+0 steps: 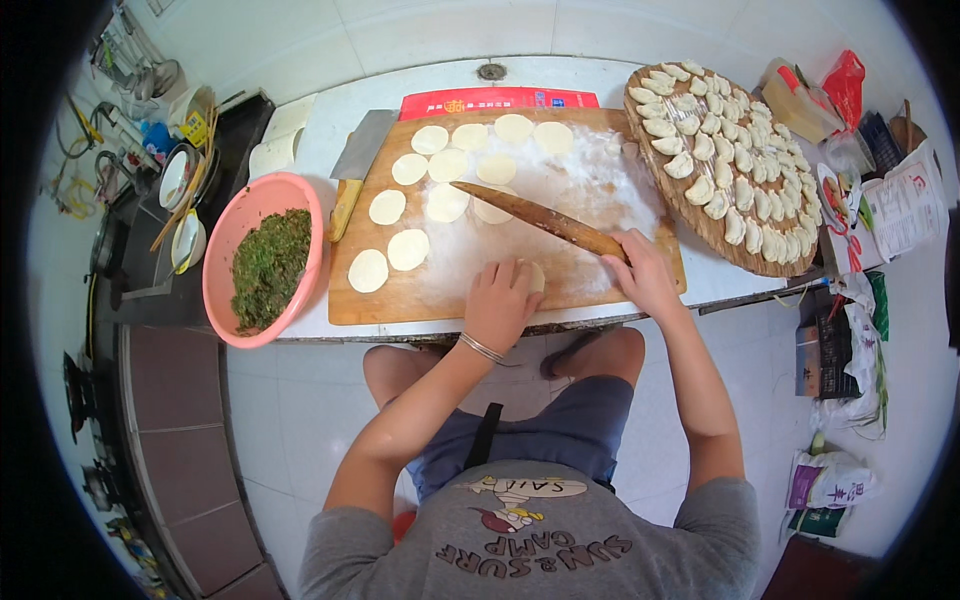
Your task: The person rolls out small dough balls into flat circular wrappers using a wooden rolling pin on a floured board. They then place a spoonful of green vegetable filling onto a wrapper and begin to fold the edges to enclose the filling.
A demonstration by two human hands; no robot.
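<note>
My right hand [645, 270] is closed around the near end of a tapered wooden rolling pin [545, 220]. The pin slants away to the left, its thin end over several round dough wrappers [447, 165] lying on a floured wooden board [590, 255]. Near the board's front edge, my left hand [503, 298] has its fingers bent over a small dough wrapper [537, 277], which shows partly beside the fingertips. The fingers hide the rest of that piece.
A pink bowl [213, 255] of green filling stands left of the board. A cleaver [365, 145] lies at the board's left edge. At right, a round wooden tray [690, 207] carries many folded dumplings. A red packet [480, 100] lies behind the board.
</note>
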